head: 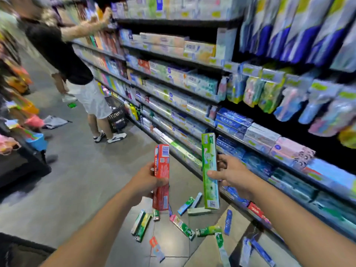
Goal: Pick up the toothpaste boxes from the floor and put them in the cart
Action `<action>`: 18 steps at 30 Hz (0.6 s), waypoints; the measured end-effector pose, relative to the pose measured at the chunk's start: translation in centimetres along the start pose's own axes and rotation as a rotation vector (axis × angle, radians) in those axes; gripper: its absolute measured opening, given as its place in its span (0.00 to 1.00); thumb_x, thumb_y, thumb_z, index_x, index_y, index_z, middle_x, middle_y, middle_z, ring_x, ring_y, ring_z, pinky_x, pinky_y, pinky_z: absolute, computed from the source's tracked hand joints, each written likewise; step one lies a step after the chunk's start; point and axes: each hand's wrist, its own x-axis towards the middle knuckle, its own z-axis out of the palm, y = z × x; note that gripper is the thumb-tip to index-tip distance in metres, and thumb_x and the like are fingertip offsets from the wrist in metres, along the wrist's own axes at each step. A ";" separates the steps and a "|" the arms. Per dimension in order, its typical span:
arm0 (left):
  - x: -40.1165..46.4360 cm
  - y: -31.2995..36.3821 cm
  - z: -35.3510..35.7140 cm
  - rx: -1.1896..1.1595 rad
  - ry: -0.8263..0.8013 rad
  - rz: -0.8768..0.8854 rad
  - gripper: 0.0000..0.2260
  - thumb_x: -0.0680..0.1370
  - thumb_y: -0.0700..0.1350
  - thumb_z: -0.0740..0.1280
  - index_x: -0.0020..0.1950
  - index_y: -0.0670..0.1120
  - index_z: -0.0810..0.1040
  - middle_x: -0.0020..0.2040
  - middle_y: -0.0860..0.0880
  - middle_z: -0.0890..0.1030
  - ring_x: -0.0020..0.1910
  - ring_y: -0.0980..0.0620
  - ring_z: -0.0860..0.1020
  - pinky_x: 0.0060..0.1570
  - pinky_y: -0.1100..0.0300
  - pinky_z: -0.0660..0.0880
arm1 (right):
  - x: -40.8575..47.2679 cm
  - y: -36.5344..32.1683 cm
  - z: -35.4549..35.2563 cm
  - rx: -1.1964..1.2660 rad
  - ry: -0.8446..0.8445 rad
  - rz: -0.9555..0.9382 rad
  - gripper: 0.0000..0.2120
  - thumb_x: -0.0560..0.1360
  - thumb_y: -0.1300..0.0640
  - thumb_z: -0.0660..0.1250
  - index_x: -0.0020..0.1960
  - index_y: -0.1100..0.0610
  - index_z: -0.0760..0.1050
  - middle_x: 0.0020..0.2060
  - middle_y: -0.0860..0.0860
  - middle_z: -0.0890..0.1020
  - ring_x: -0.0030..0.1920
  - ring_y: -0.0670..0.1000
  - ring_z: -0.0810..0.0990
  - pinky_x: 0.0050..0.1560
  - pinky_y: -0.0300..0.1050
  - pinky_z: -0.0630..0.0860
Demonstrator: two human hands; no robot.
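My left hand [145, 182] grips a red toothpaste box [161, 176], held upright at chest height. My right hand [231, 176] pinches a green toothpaste box [210, 170], also upright, thumb on its front face. Below both hands, several toothpaste boxes [183, 226] in green, blue, white and red lie scattered on the grey floor [77, 189]. A dark edge at the bottom left [23, 249] may be the cart, but I cannot tell.
Stocked shelves [250, 135] of toothpaste and toothbrushes run along the right side. A person in a dark top and white shorts [84, 89] stands ahead in the aisle beside a black basket [116, 116]. Goods racks [17, 120] line the left.
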 end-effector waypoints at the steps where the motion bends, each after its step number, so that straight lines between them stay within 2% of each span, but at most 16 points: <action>1: 0.0 0.9 0.6 0.028 -0.041 0.024 0.19 0.75 0.34 0.71 0.59 0.53 0.74 0.49 0.46 0.81 0.43 0.48 0.82 0.36 0.52 0.79 | -1.1 0.1 -0.6 0.013 0.040 0.001 0.22 0.72 0.63 0.76 0.64 0.55 0.75 0.47 0.51 0.85 0.49 0.52 0.84 0.45 0.51 0.81; 3: 0.1 2.4 2.0 0.077 -0.124 0.069 0.20 0.75 0.34 0.72 0.61 0.52 0.73 0.48 0.46 0.82 0.44 0.47 0.82 0.38 0.50 0.79 | -2.9 0.8 -2.1 0.048 0.120 0.004 0.31 0.67 0.58 0.79 0.68 0.55 0.73 0.49 0.50 0.85 0.48 0.51 0.85 0.43 0.48 0.79; 5: 0.2 3.2 4.0 0.126 -0.205 0.109 0.20 0.74 0.33 0.72 0.60 0.52 0.74 0.47 0.46 0.81 0.43 0.46 0.82 0.38 0.50 0.79 | -5.5 1.3 -3.2 0.086 0.191 0.007 0.30 0.69 0.59 0.79 0.68 0.56 0.73 0.51 0.50 0.85 0.46 0.48 0.85 0.42 0.46 0.79; 7: 0.1 3.7 6.5 0.160 -0.288 0.133 0.20 0.72 0.32 0.72 0.58 0.50 0.74 0.47 0.45 0.81 0.41 0.47 0.81 0.36 0.51 0.78 | -8.1 2.3 -4.6 0.142 0.263 0.012 0.29 0.69 0.58 0.79 0.67 0.55 0.73 0.55 0.50 0.84 0.50 0.48 0.84 0.51 0.51 0.82; 8: 0.0 3.8 7.9 0.176 -0.330 0.139 0.19 0.71 0.32 0.73 0.57 0.49 0.74 0.47 0.44 0.81 0.40 0.46 0.80 0.35 0.52 0.79 | -9.7 2.8 -5.2 0.148 0.307 0.014 0.36 0.65 0.53 0.82 0.68 0.55 0.71 0.59 0.50 0.82 0.54 0.48 0.83 0.55 0.53 0.81; 10: -0.2 4.1 10.9 0.215 -0.413 0.157 0.19 0.70 0.32 0.73 0.56 0.49 0.75 0.48 0.43 0.82 0.42 0.45 0.81 0.36 0.49 0.80 | -12.8 4.6 -6.9 0.156 0.421 0.006 0.53 0.54 0.43 0.85 0.73 0.55 0.66 0.65 0.51 0.77 0.58 0.51 0.82 0.57 0.57 0.80; 11: -0.5 4.3 12.6 0.241 -0.450 0.175 0.19 0.71 0.32 0.72 0.56 0.50 0.76 0.49 0.43 0.83 0.43 0.44 0.81 0.38 0.46 0.81 | -14.9 4.6 -7.3 0.162 0.474 0.010 0.52 0.56 0.45 0.84 0.73 0.56 0.65 0.65 0.52 0.77 0.56 0.51 0.82 0.56 0.57 0.81; 13: -1.6 5.1 15.9 0.274 -0.528 0.194 0.20 0.73 0.34 0.73 0.57 0.53 0.75 0.50 0.45 0.83 0.48 0.44 0.82 0.43 0.44 0.82 | -19.0 4.7 -8.3 0.225 0.547 0.009 0.34 0.69 0.56 0.79 0.69 0.58 0.68 0.55 0.51 0.80 0.52 0.49 0.83 0.55 0.53 0.81; 14: -2.2 5.5 17.7 0.286 -0.573 0.198 0.20 0.74 0.35 0.74 0.58 0.54 0.74 0.51 0.46 0.83 0.49 0.45 0.83 0.45 0.43 0.82 | -20.8 5.3 -9.3 0.253 0.590 0.010 0.28 0.73 0.61 0.75 0.68 0.55 0.67 0.53 0.49 0.80 0.51 0.46 0.81 0.53 0.49 0.81; 15: -2.9 6.0 19.4 0.305 -0.614 0.206 0.19 0.74 0.36 0.74 0.58 0.55 0.74 0.52 0.47 0.83 0.50 0.44 0.83 0.47 0.41 0.81 | -22.6 5.7 -10.2 0.263 0.639 -0.002 0.33 0.74 0.63 0.74 0.75 0.57 0.63 0.58 0.50 0.78 0.53 0.47 0.80 0.52 0.46 0.80; 16: -3.7 6.6 21.2 0.331 -0.654 0.219 0.19 0.74 0.37 0.74 0.57 0.56 0.74 0.53 0.47 0.83 0.51 0.44 0.82 0.49 0.40 0.81 | -24.6 6.4 -11.3 0.276 0.673 -0.001 0.39 0.73 0.62 0.75 0.78 0.58 0.58 0.67 0.54 0.74 0.60 0.50 0.78 0.55 0.48 0.79; 17: -4.5 7.2 23.2 0.363 -0.690 0.240 0.20 0.73 0.37 0.74 0.58 0.56 0.74 0.53 0.48 0.83 0.52 0.44 0.82 0.51 0.39 0.80 | -26.4 7.1 -12.3 0.278 0.713 -0.007 0.46 0.70 0.57 0.78 0.79 0.57 0.55 0.74 0.55 0.67 0.68 0.54 0.73 0.61 0.53 0.77; 18: -5.3 7.8 25.2 0.401 -0.722 0.265 0.21 0.73 0.37 0.75 0.59 0.56 0.74 0.53 0.49 0.83 0.52 0.45 0.82 0.53 0.39 0.79 | -27.9 8.6 -13.7 0.273 0.754 0.006 0.53 0.64 0.50 0.82 0.80 0.54 0.55 0.77 0.55 0.63 0.72 0.55 0.69 0.65 0.57 0.75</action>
